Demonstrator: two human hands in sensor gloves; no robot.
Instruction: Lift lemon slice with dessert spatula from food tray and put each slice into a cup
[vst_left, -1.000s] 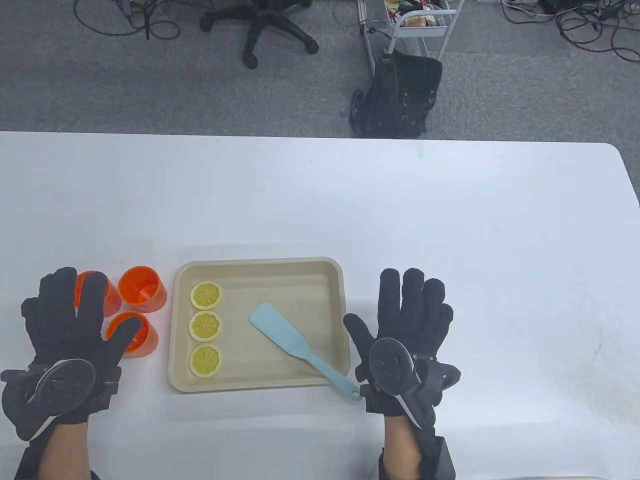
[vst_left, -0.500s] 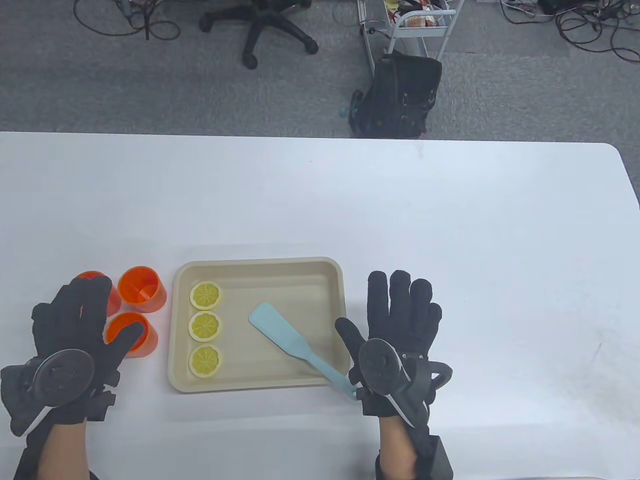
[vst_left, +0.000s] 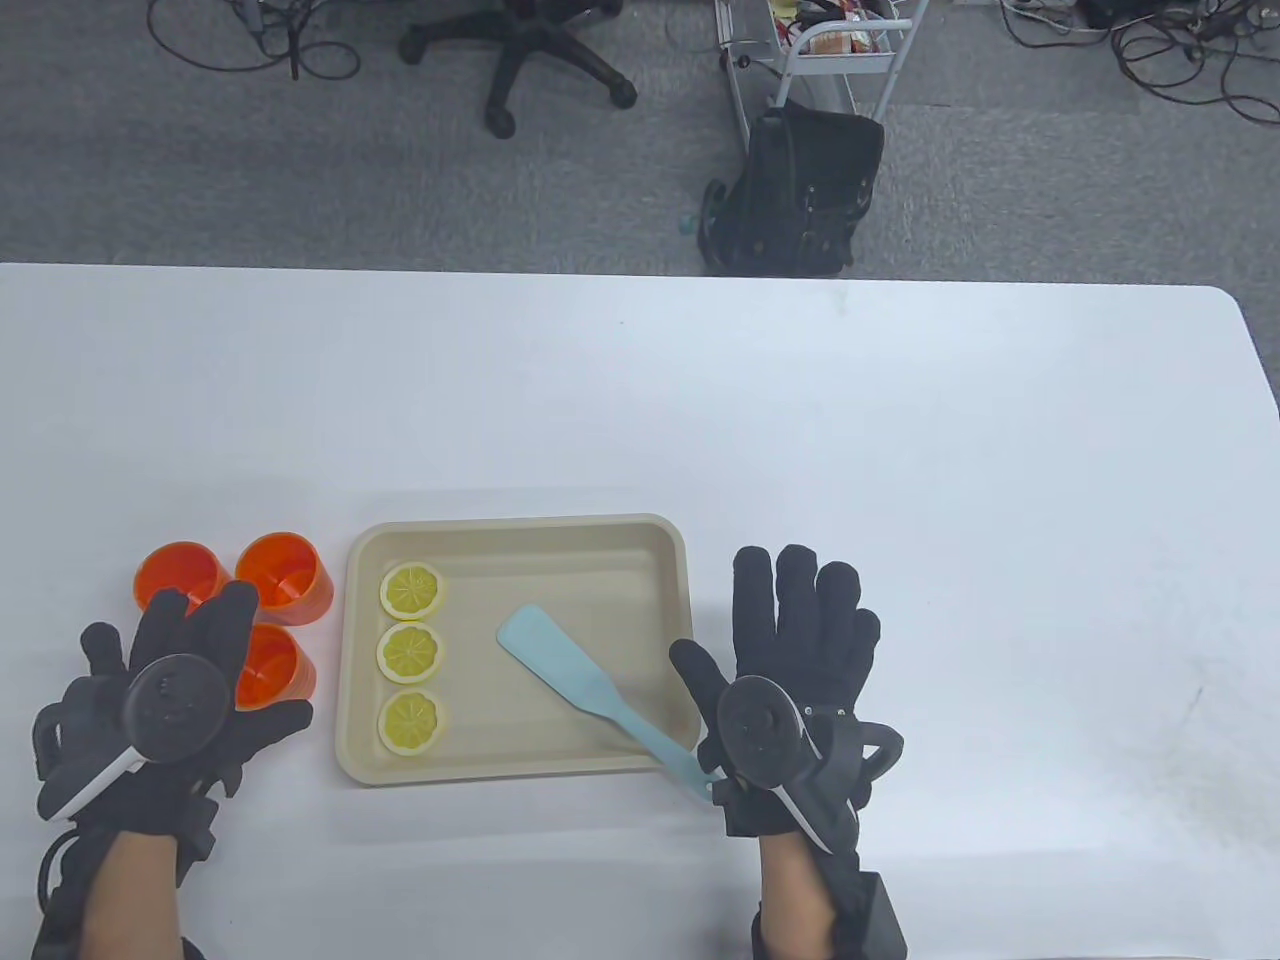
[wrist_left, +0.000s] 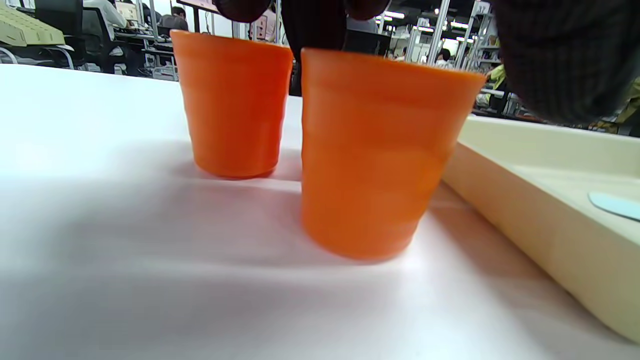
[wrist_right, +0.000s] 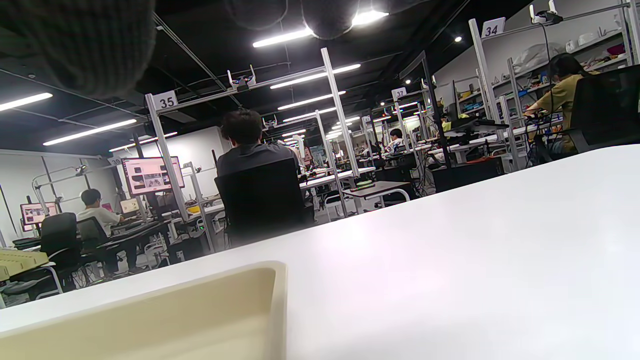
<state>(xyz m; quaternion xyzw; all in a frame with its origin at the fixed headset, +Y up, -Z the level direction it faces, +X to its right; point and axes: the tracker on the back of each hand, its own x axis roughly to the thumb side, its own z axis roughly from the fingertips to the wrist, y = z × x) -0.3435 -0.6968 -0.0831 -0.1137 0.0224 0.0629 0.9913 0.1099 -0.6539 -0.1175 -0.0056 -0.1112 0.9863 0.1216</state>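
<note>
Left hand (vst_left: 170, 700), fingers loosely spread, holding nothing, lies at 7 o'clock of three orange cups (vst_left: 283, 573), partly covering the nearest. Food tray (vst_left: 520, 770): three lemon slices (vst_left: 411, 652) in a column along its 9 o'clock wall; dessert spatula (vst_left: 590, 690) with handle over the 5 o'clock rim. Right hand (vst_left: 795, 680), flat and empty, lies at the tray's 3 o'clock.

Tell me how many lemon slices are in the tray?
3. They lie in a column along the tray's left side: far slice, middle slice, near slice. None looks hidden; the spatula lies apart from them.
</note>
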